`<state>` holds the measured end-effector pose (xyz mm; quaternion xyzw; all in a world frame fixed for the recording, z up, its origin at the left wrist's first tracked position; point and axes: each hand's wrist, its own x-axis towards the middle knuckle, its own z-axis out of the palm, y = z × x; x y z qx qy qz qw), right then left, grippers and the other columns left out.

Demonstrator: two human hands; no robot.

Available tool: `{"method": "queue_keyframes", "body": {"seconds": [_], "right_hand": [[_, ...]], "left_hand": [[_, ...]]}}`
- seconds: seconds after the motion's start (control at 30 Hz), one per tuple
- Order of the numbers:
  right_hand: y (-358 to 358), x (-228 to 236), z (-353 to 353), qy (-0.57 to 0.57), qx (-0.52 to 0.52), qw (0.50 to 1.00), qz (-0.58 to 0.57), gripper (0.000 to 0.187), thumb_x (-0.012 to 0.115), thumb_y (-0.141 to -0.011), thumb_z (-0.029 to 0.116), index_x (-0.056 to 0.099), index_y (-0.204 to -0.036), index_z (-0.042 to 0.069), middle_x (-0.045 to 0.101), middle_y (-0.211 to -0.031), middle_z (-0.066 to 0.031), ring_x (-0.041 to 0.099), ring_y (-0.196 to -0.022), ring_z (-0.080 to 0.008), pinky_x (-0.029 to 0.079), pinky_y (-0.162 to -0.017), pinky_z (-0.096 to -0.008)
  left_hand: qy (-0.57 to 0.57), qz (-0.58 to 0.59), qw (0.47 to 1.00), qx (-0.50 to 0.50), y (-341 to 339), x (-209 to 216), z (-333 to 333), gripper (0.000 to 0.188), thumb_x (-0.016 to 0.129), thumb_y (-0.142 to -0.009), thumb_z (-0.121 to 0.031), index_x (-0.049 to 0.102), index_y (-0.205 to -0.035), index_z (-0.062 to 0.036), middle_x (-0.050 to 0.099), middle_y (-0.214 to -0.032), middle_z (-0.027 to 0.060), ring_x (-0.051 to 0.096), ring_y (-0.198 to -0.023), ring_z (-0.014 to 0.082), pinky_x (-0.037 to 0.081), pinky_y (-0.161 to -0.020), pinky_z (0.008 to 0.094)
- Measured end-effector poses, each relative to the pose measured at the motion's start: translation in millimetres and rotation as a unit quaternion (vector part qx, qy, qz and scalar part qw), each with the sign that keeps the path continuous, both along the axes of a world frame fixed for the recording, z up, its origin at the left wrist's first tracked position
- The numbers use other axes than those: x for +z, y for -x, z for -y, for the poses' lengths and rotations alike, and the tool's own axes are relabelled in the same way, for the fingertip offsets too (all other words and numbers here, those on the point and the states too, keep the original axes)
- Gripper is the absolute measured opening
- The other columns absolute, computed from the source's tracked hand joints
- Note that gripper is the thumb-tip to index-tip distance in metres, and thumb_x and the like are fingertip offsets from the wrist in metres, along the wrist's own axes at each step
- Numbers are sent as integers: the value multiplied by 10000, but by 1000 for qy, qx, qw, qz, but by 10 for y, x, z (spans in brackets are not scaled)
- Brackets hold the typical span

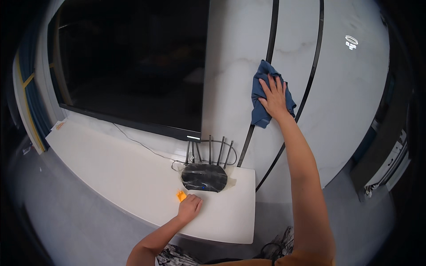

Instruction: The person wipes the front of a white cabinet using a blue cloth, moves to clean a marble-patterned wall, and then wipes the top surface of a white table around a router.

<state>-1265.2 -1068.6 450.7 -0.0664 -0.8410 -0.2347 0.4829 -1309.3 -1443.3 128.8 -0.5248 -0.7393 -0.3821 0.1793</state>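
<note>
My right hand (275, 98) reaches far up to the wall and lies on a crumpled blue cloth (261, 99). Its fingers are spread, and the palm holds the cloth against the wall across a dark vertical strip (247, 144). Down on the white cabinet top (133, 170), my left hand (191, 207) rests with its fingers curled. A small yellow-orange object (181, 195) with short prongs shows right at those fingers; its kind and how it is held are hidden. Just beyond that hand stands a black router (204, 177) with several upright antennas.
A large dark television (133, 66) hangs above the cabinet. From behind it a thin cable (142, 144) runs to the router. The pale marbled wall (346, 97) carries a second dark strip (314, 66). A blue curtain (35, 106) hangs at the far left; the floor (111, 226) is grey.
</note>
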Motion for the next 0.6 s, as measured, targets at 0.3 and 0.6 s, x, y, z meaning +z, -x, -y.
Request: {"method": "queue_keyframes", "body": {"seconds": [0.3,0.6], "right_hand": [[-49,-432,190,1,2,995,95,764,733,-705,256,369,-1376,244,268,-1457,-99,215,-1342,-343,173,-1078,-561],[452,-111,12,-135,225,936,235,686,753,-626,205,494,-1261,197,435,-1349,-50,323,-1318,-248,172,-1119,-482]], "left_hand": [[-10,33,998,-43,32,-105,-267,111,603,-809,-144,589,-765,-43,567,-776,87,554,-768,278,471,-658,370],[79,-37,996,-19,79,-129,-274,126,610,-814,-174,602,-740,-73,563,-758,63,558,-752,234,472,-636,349]]}}
